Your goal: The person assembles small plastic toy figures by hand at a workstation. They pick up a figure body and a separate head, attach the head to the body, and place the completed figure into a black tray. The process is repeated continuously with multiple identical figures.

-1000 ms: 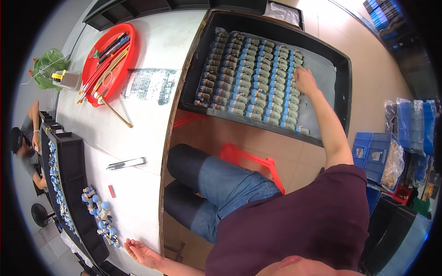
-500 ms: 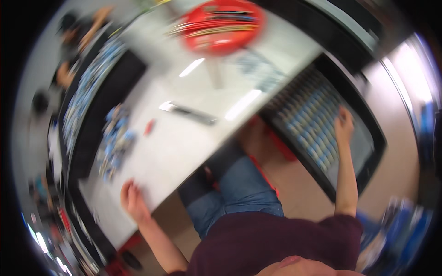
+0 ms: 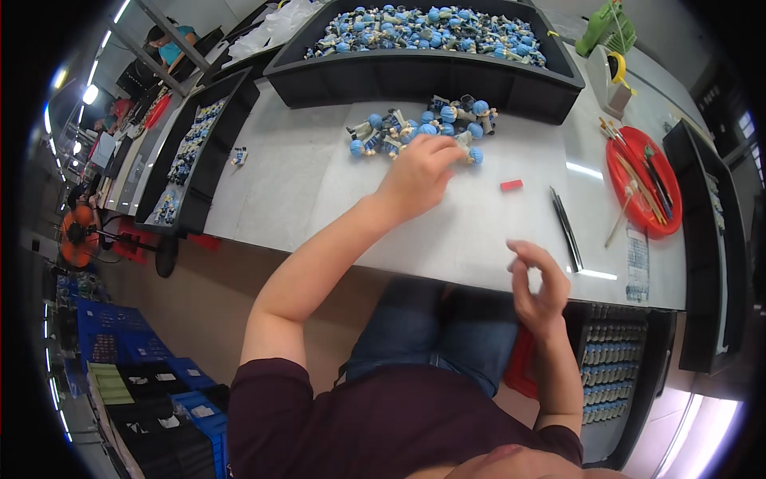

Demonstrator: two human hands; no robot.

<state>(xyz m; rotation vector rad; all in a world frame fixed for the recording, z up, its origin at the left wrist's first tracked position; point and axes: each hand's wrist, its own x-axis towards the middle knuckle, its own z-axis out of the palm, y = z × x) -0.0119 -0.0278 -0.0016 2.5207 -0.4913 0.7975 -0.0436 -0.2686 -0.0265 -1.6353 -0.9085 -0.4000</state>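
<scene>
A loose pile of small figurines (image 3: 391, 132) with blue caps or hair and grey-and-blue bodies lies on the white table. My left hand (image 3: 419, 176) reaches over its near edge, fingers curled down and closed on a figurine (image 3: 474, 155) at the right side of the pile; the fingertips are partly hidden. Above the table's front edge, my right hand (image 3: 542, 289) is raised with thumb and bent forefinger apart, and nothing shows between them. A small red block (image 3: 511, 185) and dark slim tools (image 3: 566, 229) lie beyond it.
Behind the pile stands a large black bin (image 3: 415, 76) full of figurines. A red dish (image 3: 670, 219) with brushes sits at the right. Below the table's right end is a black tray (image 3: 650, 339) of figurines in rows. Another black bin (image 3: 211, 164) stands left, near a lone figurine (image 3: 239, 156).
My view has swung left from the lower-right tray to the table. My right hand has left that tray and come over the table edge; my left hand has moved forward to the pile.
</scene>
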